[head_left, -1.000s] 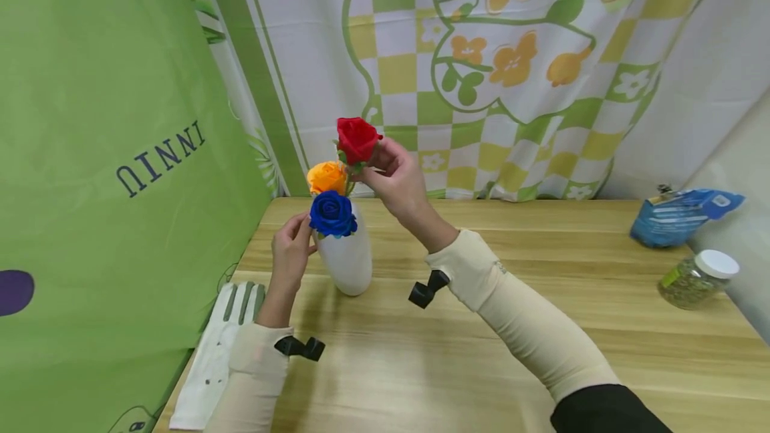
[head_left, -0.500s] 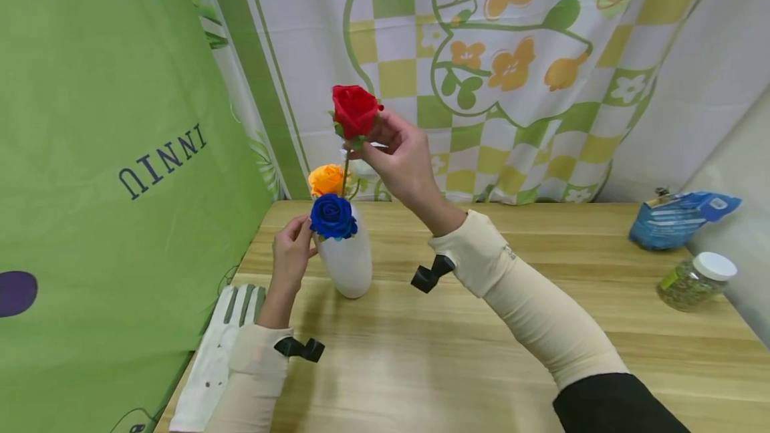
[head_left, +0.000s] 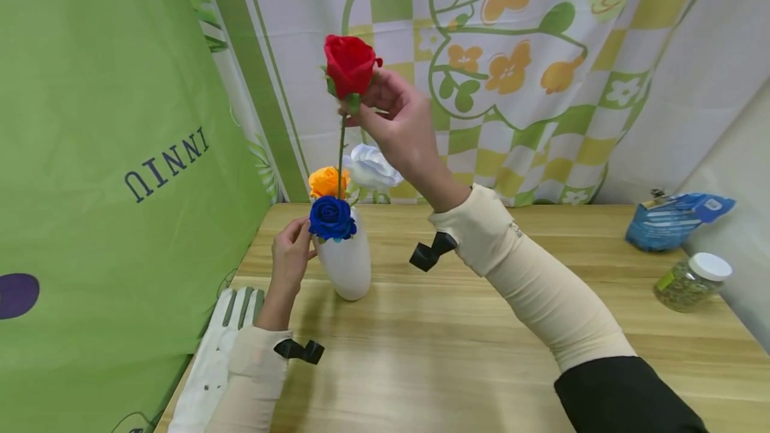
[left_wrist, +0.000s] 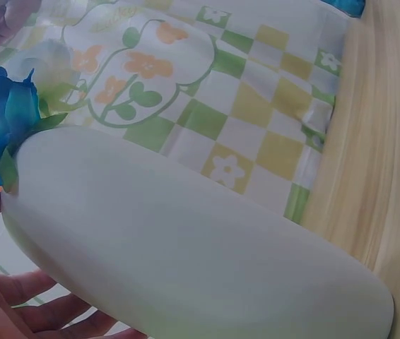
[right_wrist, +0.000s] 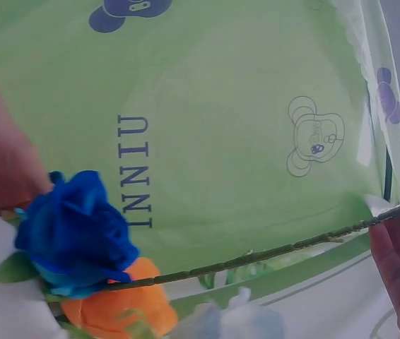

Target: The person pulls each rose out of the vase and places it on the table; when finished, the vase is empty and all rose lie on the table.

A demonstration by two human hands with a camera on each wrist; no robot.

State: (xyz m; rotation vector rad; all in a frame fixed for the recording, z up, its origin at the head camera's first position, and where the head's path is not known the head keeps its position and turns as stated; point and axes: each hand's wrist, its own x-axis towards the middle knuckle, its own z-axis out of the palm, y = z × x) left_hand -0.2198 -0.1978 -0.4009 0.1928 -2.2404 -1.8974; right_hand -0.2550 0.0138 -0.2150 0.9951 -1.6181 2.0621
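Below its bloom, the red artificial rose (head_left: 349, 65) is pinched in my right hand (head_left: 400, 122), high over the vase. Its long green stem (right_wrist: 256, 256) runs down behind the blue rose, where its lower end is hidden. The white vase (head_left: 345, 266) stands upright on the table. My left hand (head_left: 290, 252) grips it near the rim; in the left wrist view the fingers (left_wrist: 59, 311) curl along its side and the thumb is at the mouth. A blue rose (head_left: 332, 218), an orange rose (head_left: 325, 182) and a white flower (head_left: 371, 167) show at its mouth.
A blue bag (head_left: 670, 222) and a white-lidded jar (head_left: 692, 282) stand at the table's right side. A white fork-shaped flat piece (head_left: 207, 366) lies by the left forearm. A green cloth (head_left: 120, 252) hangs at the left, a patterned curtain (head_left: 511, 139) behind.
My right hand has risen with the red rose, drawing more of its stem up from the vase. The white flower behind has come into sight. My left hand stays at the vase.
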